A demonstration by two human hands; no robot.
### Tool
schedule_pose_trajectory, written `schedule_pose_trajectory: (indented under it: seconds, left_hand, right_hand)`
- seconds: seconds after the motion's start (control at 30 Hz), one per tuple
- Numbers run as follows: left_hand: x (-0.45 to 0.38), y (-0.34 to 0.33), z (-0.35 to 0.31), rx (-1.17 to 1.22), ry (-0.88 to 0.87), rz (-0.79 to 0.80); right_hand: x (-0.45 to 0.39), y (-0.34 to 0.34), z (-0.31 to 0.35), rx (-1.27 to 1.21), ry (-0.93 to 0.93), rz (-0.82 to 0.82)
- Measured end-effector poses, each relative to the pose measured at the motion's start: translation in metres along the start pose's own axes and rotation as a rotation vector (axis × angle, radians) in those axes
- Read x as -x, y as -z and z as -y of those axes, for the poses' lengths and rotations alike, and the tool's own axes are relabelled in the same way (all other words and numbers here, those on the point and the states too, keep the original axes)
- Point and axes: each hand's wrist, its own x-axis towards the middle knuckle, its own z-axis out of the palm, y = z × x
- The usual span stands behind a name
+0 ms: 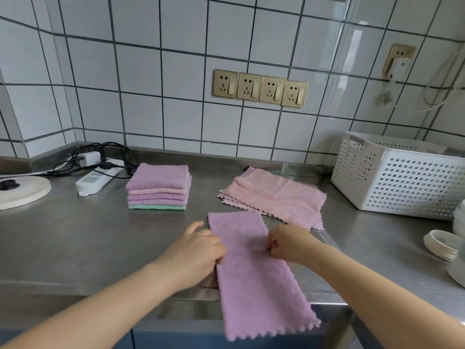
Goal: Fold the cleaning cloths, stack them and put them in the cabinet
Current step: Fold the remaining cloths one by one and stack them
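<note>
Now the purple cloth gets its second fold

Now the person works on a purple cloth [251, 268], which lies as a long strip on the steel counter [88, 235]. Its near end hangs over the front edge of the counter, at 6 o'clock. The left hand [198, 250] presses on the left side of the strip at the middle, with fingers curled onto the cloth edge. The right hand [286, 244] is closed and pinches the right side at the same height.

I judge that the first fold along the length is done, and the step in hand is the cross fold. The next move calls for bringing one end over the other so that the zigzag edges meet, then pressing it flat.

At 11 o'clock from the hands stands a stack of folded cloths [158, 187], purple, pink and green, well apart from the strip. At 1 o'clock lies a pile of pink cloths [274, 195], not folded yet; its near corner is just beside the far end of the strip. Further right is a white basket [402, 180], and some dishes [442, 244] stand at 3 o'clock.

Open room is mostly on the left, between the strip and a power strip [97, 178]. The hanging end could slide down if both hands let go. No cabinet door is clearly shown.
</note>
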Motion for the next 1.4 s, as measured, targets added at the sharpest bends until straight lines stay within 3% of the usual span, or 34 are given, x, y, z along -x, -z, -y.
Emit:
schedule_pose_trajectory:
  seconds: [0.2, 0.33, 0.43, 0.53, 0.7, 0.8, 0.9, 0.97, 1.03, 1.13, 1.23, 1.4]
  left_hand:
    - [0.0, 0.001, 0.017, 0.08, -0.006, 0.086]
    - [0.005, -0.002, 0.017, 0.326, -0.043, 0.185]
    - [0.013, 0.001, 0.014, 0.424, 0.003, 0.436]
    - [0.017, 0.002, 0.011, 0.411, -0.006, 0.555]
    - [0.017, 0.0, 0.001, 0.407, 0.068, 0.457]
    - [0.011, 0.001, -0.003, 0.46, 0.138, 0.34]
    - [0.003, 0.003, -0.002, 0.643, 0.251, 0.195]
    - [-0.006, 0.001, -0.002, 0.685, 0.363, 0.145]
    - [-0.013, 0.0, -0.003, 0.751, 0.475, 0.088]
    - [-0.022, -0.006, -0.001, 0.85, 0.565, -0.006]
    - [-0.026, -0.016, 0.005, 0.931, 0.668, -0.049]
    - [-0.029, -0.022, 0.009, 0.86, 0.639, -0.021]
  right_hand:
    - [0.024, -0.011, -0.005, -0.081, 0.116, -0.107]
    - [0.044, -0.024, -0.02, -0.153, 0.397, -0.253]
    - [0.059, -0.03, -0.029, -0.178, 0.461, -0.146]
    - [0.067, -0.03, -0.036, -0.191, 0.474, 0.001]
    - [0.071, -0.039, -0.038, 0.007, 0.498, 0.017]
    - [0.067, -0.052, -0.036, 0.03, 0.539, -0.226]
    - [0.061, -0.053, -0.028, -0.198, 0.595, -0.369]
    - [0.057, -0.048, -0.017, -0.441, 0.473, -0.413]
    - [0.046, -0.04, -0.009, -0.657, 0.204, -0.406]
    - [0.025, -0.025, 0.0, -0.722, -0.1, -0.392]
    - [-0.001, -0.013, 0.002, -0.672, -0.205, -0.335]
    - [-0.032, -0.01, 0.001, -0.557, -0.273, -0.229]
